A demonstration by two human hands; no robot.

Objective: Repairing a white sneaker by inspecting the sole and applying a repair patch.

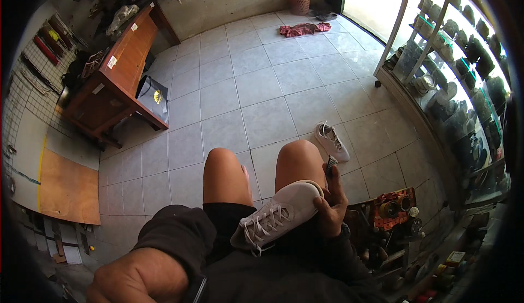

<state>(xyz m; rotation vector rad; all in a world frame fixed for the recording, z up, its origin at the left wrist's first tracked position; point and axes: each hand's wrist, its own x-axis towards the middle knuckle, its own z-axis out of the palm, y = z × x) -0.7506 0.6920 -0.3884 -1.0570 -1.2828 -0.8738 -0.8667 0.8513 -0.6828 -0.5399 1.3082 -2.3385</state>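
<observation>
Sneaker (pixel 278 216) in right hand (pixel 330 207) — its mate (pixel 333 141) lies on floor (pixel 262 85).

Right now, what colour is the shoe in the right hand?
Off-white shoe with pale laces, in the right hand; head view.

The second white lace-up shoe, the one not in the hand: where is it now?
In the head view, the loose white lace-up shoe lies on the grey tiled floor, right of centre, just beyond the person's right knee and near the glass display cabinet.
</observation>
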